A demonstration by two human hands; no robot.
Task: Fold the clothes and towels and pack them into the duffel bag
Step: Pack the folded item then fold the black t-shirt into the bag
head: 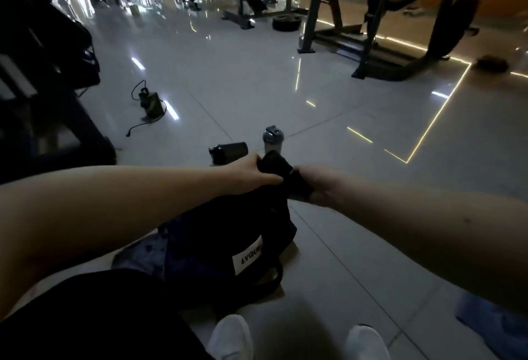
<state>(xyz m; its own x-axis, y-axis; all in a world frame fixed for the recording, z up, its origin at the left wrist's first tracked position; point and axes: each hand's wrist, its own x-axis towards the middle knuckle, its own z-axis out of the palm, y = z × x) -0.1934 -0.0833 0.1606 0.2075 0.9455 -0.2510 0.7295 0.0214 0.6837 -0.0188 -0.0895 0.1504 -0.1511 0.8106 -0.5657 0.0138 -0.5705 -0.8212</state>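
A black duffel bag (228, 234) with a white label lies on the tiled floor in front of me. My left hand (251, 172) grips the dark fabric at the bag's far end. My right hand (317, 185) grips the same dark fabric just to the right; whether that is the bag's edge or a garment I cannot tell. A dark blue patterned cloth (140, 254) lies under the bag's left side. A blue towel (491, 322) lies on the floor at the lower right, partly hidden by my right forearm.
A black bottle (228, 151) lies on its side beyond the bag, with a grey-lidded shaker bottle (273, 138) upright beside it. A small device with a cable (151, 104) sits further left. Gym machines (371, 31) stand at the back. My white shoes (231, 337) are at the bottom.
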